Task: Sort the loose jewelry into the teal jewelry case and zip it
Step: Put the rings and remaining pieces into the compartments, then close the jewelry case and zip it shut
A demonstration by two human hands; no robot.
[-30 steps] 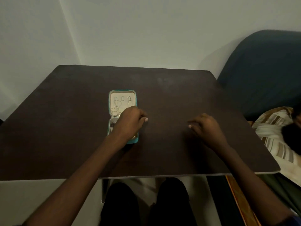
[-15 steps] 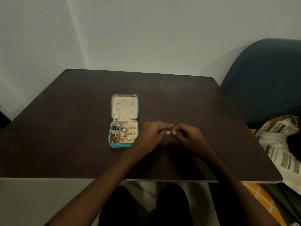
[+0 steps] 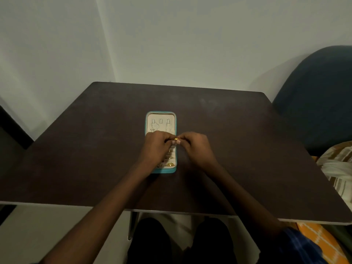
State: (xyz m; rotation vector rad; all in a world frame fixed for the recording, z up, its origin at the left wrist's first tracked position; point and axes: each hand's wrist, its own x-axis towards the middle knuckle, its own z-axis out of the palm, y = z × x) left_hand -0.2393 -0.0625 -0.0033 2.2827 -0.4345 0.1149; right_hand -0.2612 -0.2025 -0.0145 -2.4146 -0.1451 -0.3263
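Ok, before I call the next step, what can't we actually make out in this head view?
- Head view: the small gold piece is pinched between both hands; too small to tell its type.
- The left hand hides most of the teal case tray compartments.
- The right hand hides the table beneath it.
- The zipper is too small to judge.

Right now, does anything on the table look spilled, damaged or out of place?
Nothing stands out. The teal jewelry case lies open and square on the table, and the left hand and right hand pinch a small gold piece above it.
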